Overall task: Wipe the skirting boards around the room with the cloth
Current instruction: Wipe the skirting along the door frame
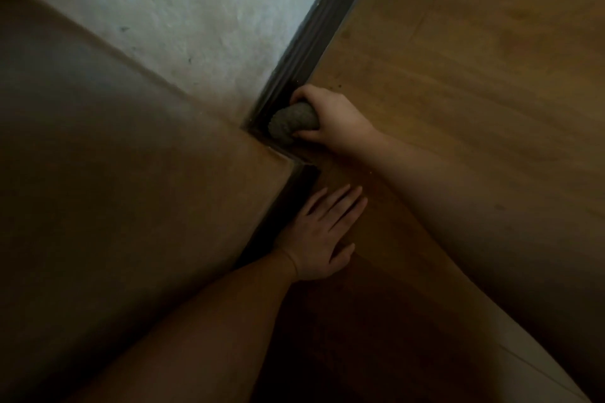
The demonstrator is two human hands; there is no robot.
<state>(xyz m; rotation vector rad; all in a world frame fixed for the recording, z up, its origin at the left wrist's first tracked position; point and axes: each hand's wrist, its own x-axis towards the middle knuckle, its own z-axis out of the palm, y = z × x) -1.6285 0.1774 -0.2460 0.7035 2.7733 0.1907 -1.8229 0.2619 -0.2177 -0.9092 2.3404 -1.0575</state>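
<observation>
Wood-look floor (458, 59) meets a pale wall (196, 26) at a dark skirting board (314, 33), which turns a corner by a brown panel (98, 157). Your right hand (330, 121) has its fingers curled round the balled grey cloth (291, 123), pressed against the skirting right at that corner; your left hand (319, 235) lies flat on the floor, fingers straight, holding nothing. Progress cannot be judged: only this one corner is being wiped, and specks by the skirting suggest more is left.
</observation>
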